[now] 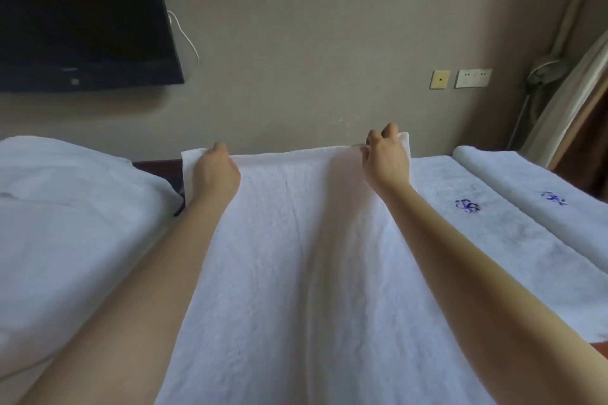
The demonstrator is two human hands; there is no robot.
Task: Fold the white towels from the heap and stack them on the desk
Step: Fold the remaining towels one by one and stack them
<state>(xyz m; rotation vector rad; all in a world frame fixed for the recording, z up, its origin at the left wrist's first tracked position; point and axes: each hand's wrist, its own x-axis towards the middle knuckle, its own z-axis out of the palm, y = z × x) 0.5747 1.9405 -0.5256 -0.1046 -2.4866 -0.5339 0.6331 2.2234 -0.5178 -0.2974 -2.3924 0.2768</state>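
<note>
Both forearms reach out over a towel [296, 256] spread flat along the desk [154, 166], where the left hand [215, 171] grips its far left corner with curled fingers and the right hand [386, 158] pinches the far right corner, lifted a little. I judge this towel's fold is only starting, with no crease visible in it yet. To the right lie two blue-marked towels [493, 230] side by side, seemingly already dealt with, while the heap [65, 223] on the left looks large, so most of the work seems left.
</note>
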